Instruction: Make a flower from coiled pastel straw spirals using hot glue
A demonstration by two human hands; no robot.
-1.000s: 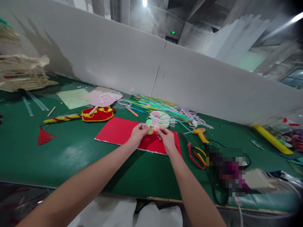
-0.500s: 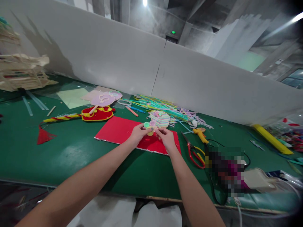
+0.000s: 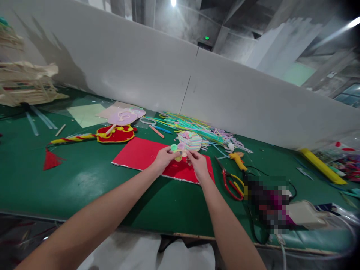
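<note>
Between my two hands is a small craft piece made of pastel round discs (image 3: 178, 158), green, pink and yellow, shaped somewhat like a flower. The fingertips of my left hand (image 3: 164, 158) pinch its left side. My right hand (image 3: 198, 163) is closed at its right side, fingertips pressed together on it. Both hands are over a red rectangular board (image 3: 140, 153) with a whitish, rough front edge. Just behind them lies a striped pastel round piece (image 3: 192, 141) with pink decoration. The exact grip of the right fingers is too small to make out.
Right of the board lie red-handled scissors (image 3: 231, 183) and a yellow glue gun (image 3: 237, 161). Colourful thin strips (image 3: 194, 126) are heaped along the white partition (image 3: 135, 56). A red-and-yellow tasselled piece (image 3: 115, 135) lies left. Further left stands a wooden-stick model (image 3: 28, 86).
My hands stay nearly in place around the disc piece, with only slight finger movement; the pink disc seems slightly shifted. Everything else looks the same.
</note>
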